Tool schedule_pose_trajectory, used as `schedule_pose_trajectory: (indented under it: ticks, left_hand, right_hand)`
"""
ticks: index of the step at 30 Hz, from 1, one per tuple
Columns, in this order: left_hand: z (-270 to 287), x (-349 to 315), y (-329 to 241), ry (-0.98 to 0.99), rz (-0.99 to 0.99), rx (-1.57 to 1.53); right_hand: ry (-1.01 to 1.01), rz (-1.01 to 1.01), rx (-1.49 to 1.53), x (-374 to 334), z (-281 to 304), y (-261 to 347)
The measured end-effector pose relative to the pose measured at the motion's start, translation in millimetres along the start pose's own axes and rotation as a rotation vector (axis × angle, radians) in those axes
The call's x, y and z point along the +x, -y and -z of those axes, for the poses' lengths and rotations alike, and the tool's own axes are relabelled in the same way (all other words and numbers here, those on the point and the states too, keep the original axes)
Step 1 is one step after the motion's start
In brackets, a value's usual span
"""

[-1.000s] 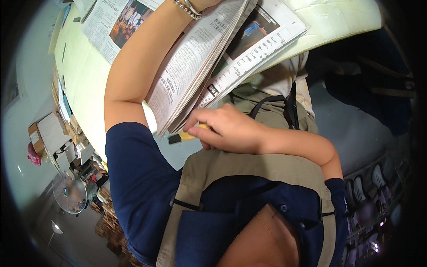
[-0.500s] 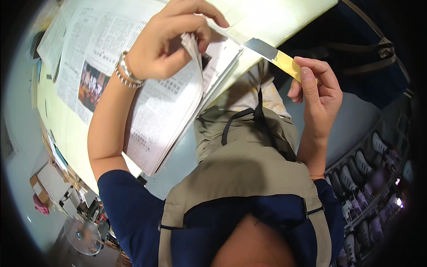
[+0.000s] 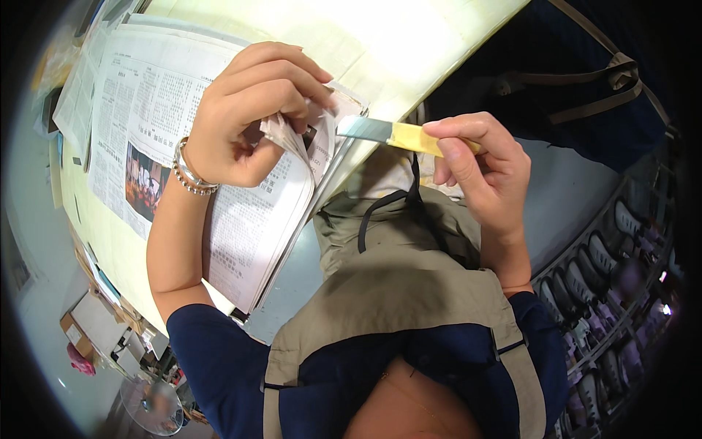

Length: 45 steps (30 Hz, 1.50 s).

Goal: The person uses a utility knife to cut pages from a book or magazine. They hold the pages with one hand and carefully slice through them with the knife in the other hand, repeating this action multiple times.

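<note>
My left hand (image 3: 241, 121), with bracelets at its wrist, is closed on the curled edge of a newspaper (image 3: 252, 219) in a stack at the table's near edge. The fold bulges up between thumb and fingers. My right hand (image 3: 488, 164) pinches the yellow, wrapped-looking handle of a flat knife (image 3: 369, 129). Its grey blade points left, with the tip by the right edge of the stack, close to my left fingers. Whether the blade touches the paper I cannot tell.
More newspaper with a colour photo (image 3: 143, 179) lies flat on the pale table (image 3: 322, 33) to the left. A dark bag-like item with straps (image 3: 570, 95) is at the upper right. Racks of shoes (image 3: 585, 278) stand at the lower right, a fan (image 3: 152, 404) at the lower left.
My right hand has brought the knife left, its blade now at the stack's edge. My left hand, still gripping the newspaper, has shifted slightly left and down.
</note>
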<state>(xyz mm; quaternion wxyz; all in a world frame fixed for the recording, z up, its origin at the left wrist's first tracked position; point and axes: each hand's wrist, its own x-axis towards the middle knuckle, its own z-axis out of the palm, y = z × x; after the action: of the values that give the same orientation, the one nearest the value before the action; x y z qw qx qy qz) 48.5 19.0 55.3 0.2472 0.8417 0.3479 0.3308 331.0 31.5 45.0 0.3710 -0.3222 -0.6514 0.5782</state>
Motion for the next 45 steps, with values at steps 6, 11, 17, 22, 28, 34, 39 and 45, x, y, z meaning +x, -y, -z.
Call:
schedule_pose_trajectory:
  ticks: [6,11,17,22,28,34,39,45]
  left_hand:
    - [-11,-4,-10,-0.183,0.17,-0.12]
    - [-5,-1,-6,-0.056,0.01,0.024]
    - [-8,-1,-11,-0.087,0.106,0.037]
    - [-4,1,-9,-0.022,0.045,0.103]
    - [0,3,-9,0.01,0.002,0.24]
    - [1,0,-8,-0.004,-0.05,0.284]
    - [3,-2,-7,0.015,-0.067,0.261]
    - [6,-3,-5,0.002,-0.107,0.194]
  right_hand:
    - [-0.145,-0.082,-0.06,3,7,1]
    - [-0.119,-0.1,-0.046,4,6,1]
    - [-0.108,-0.121,-0.052,5,5,3]
    - [-0.093,-0.071,-0.081,4,4,2]
    - [-0.081,-0.034,-0.056,4,2,3]
    - [-0.085,-0.047,-0.074,5,3,3]
    - [-0.096,-0.067,-0.086,5,3,3]
    - [-0.119,-0.017,-0.033,8,-7,2]
